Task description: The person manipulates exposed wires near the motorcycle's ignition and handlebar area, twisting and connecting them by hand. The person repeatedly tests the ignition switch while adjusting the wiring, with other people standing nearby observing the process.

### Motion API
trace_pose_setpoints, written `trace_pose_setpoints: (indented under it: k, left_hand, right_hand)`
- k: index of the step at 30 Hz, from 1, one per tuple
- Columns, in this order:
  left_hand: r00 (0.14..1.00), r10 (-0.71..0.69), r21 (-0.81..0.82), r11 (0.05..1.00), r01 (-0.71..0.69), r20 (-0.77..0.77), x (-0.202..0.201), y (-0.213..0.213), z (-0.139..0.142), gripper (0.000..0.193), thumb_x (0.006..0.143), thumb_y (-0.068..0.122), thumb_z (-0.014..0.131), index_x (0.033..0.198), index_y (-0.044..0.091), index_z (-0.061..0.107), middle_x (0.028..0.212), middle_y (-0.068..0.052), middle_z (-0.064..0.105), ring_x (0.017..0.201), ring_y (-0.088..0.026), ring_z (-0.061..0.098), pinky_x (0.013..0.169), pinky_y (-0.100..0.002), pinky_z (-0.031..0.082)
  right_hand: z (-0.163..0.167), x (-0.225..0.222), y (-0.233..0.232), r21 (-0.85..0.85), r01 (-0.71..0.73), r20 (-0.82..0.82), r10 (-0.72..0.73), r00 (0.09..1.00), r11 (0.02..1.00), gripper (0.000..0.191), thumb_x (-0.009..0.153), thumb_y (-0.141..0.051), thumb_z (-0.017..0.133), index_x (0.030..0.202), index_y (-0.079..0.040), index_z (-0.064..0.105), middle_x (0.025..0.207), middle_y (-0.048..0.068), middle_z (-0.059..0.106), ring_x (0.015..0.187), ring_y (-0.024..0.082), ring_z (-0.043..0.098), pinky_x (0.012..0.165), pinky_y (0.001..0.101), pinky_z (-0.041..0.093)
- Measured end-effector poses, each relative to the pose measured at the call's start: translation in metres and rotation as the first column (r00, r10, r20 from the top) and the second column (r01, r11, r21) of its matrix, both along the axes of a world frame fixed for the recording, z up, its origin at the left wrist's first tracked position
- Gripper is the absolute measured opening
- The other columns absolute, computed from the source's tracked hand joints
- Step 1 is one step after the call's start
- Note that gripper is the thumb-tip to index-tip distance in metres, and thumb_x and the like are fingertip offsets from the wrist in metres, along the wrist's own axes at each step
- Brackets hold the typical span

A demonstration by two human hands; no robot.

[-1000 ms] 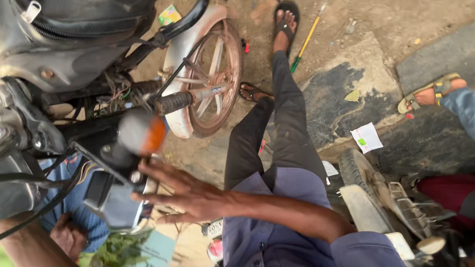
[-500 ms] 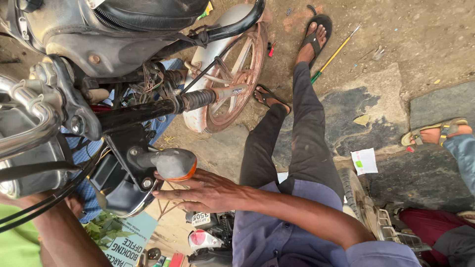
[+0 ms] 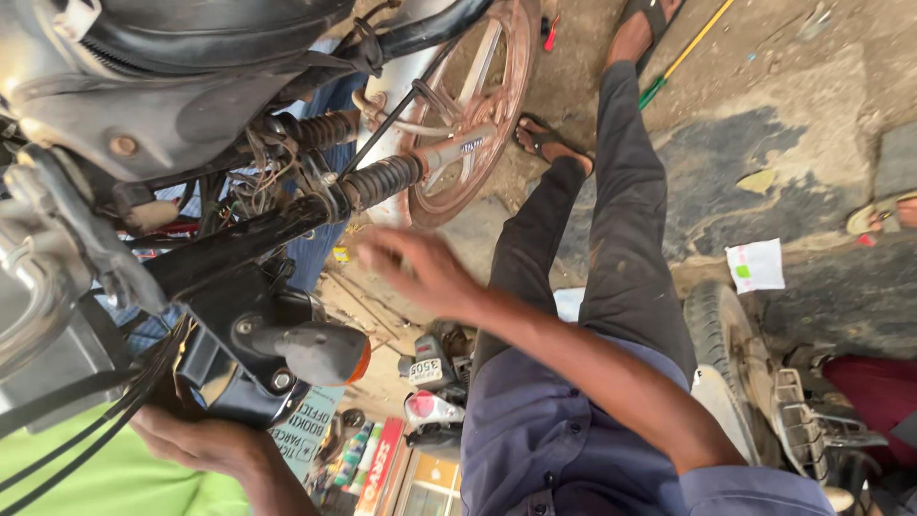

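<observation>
— Where's the right hand (image 3: 420, 272)?

— In the air, fingers spread and loose, gripping nothing. It's blurred. Its fingertips point toward the ribbed fork boot (image 3: 382, 182) of the motorcycle (image 3: 172, 105), near it but apart.

— And the indicator lamp?

— The grey indicator lamp (image 3: 320, 352) with its orange lens sits below those fingertips, well clear of them, on the black bracket (image 3: 244, 315).

— The left hand?

— The left hand (image 3: 196, 441) is low, under the bracket and the lamp housing. Its fingers curl up against the dark underside there, but I can't tell whether they clasp anything; the tips are hidden.

— What lies beyond the right fingers?

— The front wheel (image 3: 478, 105), rust-coloured, past the fork boot. A green sleeve (image 3: 105, 478) runs back from the left hand.
</observation>
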State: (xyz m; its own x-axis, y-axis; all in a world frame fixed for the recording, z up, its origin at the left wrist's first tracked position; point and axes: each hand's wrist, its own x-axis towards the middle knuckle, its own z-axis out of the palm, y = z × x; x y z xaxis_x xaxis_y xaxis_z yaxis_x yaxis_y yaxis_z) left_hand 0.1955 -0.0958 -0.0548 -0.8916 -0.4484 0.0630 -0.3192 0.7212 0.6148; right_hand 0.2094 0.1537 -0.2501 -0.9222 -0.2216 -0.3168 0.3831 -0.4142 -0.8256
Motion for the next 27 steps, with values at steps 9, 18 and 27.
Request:
trace_pose_setpoints:
  k: [9, 18, 27]
  left_hand:
    - [0.992, 0.126, -0.175, 0.977, -0.119, 0.027, 0.002, 0.001, 0.006, 0.059, 0.114, 0.039, 0.043, 0.133, -0.015, 0.058, 0.132, -0.027, 0.067, 0.123, -0.035, 0.067, 0.109, -0.044, 0.055]
    - [0.993, 0.118, -0.143, 0.983, -0.116, 0.006, -0.002, 0.009, 0.002, 0.058, 0.111, 0.037, 0.045, 0.128, -0.015, 0.062, 0.127, -0.025, 0.070, 0.118, -0.035, 0.070, 0.103, -0.045, 0.059]
    - [0.993, 0.113, -0.128, 0.985, -0.116, -0.029, 0.008, -0.014, 0.003, 0.057, 0.111, 0.036, 0.048, 0.128, -0.015, 0.066, 0.125, -0.025, 0.069, 0.115, -0.032, 0.069, 0.104, -0.042, 0.058]
  right_hand:
    - [-0.051, -0.099, -0.049, 0.333, 0.099, 0.014, -0.110, 0.994, 0.938, 0.029, 0.108, -0.037, 0.061, 0.113, -0.011, 0.072, 0.087, 0.009, 0.064, 0.070, 0.017, 0.058, 0.065, 0.0367, 0.047]
    - [-0.063, -0.126, -0.078, 0.122, -0.111, 0.201, 0.085, 0.976, 0.986, 0.065, 0.072, -0.047, 0.089, 0.106, -0.001, 0.059, 0.078, 0.007, 0.082, 0.068, 0.018, 0.078, 0.080, 0.0345, 0.053]
    - [-0.096, -0.119, -0.064, -0.385, -0.090, 0.241, 0.195, 0.951, 0.919, 0.052, 0.091, -0.032, 0.078, 0.122, -0.002, 0.049, 0.097, 0.015, 0.082, 0.098, 0.025, 0.077, 0.088, 0.0368, 0.056]
